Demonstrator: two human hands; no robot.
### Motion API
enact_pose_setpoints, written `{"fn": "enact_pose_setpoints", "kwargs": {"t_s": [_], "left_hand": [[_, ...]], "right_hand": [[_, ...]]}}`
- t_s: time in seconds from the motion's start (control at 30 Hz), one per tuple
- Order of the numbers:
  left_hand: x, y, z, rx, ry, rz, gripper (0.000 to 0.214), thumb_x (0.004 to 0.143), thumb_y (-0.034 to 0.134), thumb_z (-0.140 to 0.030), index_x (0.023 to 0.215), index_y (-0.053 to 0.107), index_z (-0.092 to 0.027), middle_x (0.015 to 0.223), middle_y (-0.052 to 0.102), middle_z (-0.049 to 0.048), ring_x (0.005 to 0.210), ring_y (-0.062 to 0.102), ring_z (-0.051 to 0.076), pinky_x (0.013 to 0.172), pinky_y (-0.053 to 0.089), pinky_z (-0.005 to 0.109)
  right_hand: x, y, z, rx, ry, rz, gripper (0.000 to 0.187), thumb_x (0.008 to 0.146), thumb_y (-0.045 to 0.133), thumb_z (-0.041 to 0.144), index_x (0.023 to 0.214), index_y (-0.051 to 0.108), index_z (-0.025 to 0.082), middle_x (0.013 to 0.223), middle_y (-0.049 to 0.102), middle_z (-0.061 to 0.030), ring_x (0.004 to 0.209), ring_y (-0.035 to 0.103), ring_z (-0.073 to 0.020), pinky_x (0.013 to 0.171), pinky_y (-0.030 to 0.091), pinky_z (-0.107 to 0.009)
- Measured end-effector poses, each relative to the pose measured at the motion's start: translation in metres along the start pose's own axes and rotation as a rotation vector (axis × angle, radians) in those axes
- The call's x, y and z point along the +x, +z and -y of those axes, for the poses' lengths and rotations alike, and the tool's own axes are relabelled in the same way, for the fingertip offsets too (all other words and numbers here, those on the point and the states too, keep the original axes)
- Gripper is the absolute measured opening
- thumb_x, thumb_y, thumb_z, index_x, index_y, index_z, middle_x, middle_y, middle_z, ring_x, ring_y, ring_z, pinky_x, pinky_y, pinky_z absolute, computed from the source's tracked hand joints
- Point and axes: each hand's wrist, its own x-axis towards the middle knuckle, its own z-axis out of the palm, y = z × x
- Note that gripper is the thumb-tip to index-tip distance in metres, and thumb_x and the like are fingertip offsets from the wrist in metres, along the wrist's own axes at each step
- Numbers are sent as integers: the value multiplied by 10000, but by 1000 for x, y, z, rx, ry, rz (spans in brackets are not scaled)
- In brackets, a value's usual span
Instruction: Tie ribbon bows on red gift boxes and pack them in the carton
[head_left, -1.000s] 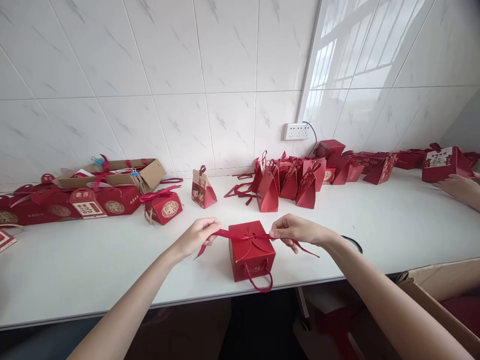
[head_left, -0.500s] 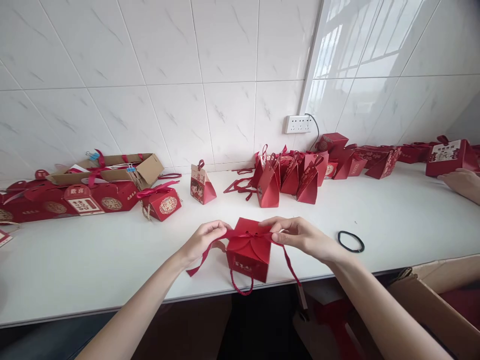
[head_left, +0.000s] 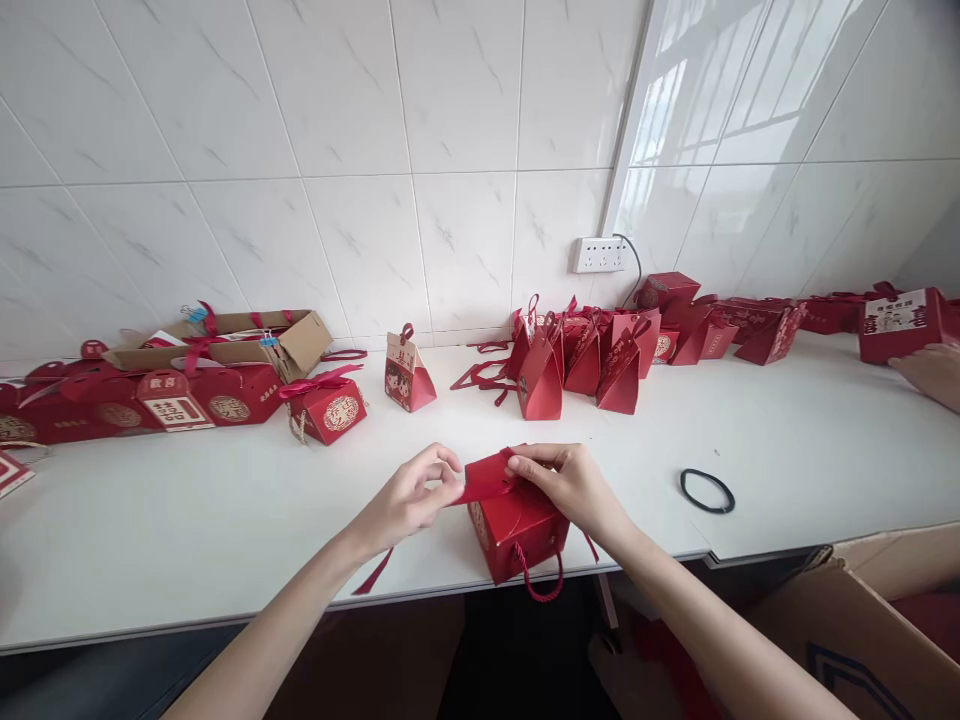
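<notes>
Near the white bench's (head_left: pixel 225 540) front edge sits our red cardboard box (head_left: pixel 527 525) with its twisted-cord handle (head_left: pixel 546 597); above it, our left hand (head_left: pixel 409 500) and right hand (head_left: pixel 574 485), fingertips pinched together, grip flat red ribbon (head_left: pixel 373 574). Beyond stand red triangular boxes (head_left: pixel 541 382).

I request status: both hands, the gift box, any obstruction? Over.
Left hand, right hand: both pinching red ribbon. Red gift box under them, near table edge. Black band apart, to the right, not blocking.
</notes>
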Motion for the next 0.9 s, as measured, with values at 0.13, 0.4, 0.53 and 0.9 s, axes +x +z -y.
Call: {"fn": "enact_pose_setpoints", "kwargs": {"t_s": [0.13, 0.4, 0.53, 0.9], "left_hand": [[-7, -8, -14, 465, 141, 27, 99, 786, 573, -296, 858, 580, -228, 847, 581, 1, 772, 524, 158, 652, 389, 249], [-3, -9, -48, 904, 268, 39, 349, 906, 408, -380, 737, 663, -212, 816, 548, 14, 472, 370, 84, 522, 292, 265], [3, -1, -64, 974, 361, 95, 331, 891, 422, -321, 696, 667, -212, 705, 532, 10, 472, 368, 100, 497, 255, 267], [13, 2, -72, 610, 332, 76, 202, 794, 481, -204, 779, 681, -223, 733, 649, 16, 624, 560, 163, 574, 417, 264]], "right_hand": [[-6, 3, -1, -86, -39, 14, 181, 817, 535, 327, 839, 664, 201, 851, 732, -36, 824, 655, -206, 764, 484, -316], [-7, 11, 1, -166, 5, -92, 73, 794, 579, 237, 867, 573, 246, 796, 749, 9, 816, 686, -202, 791, 467, -336], [-6, 12, 1, -116, -28, -47, 82, 792, 564, 238, 799, 646, 241, 834, 747, -7, 844, 699, -207, 774, 498, -319], [-7, 13, 1, -124, -74, -60, 133, 807, 541, 233, 833, 672, 238, 859, 742, -10, 826, 688, -196, 741, 507, -308]]}}
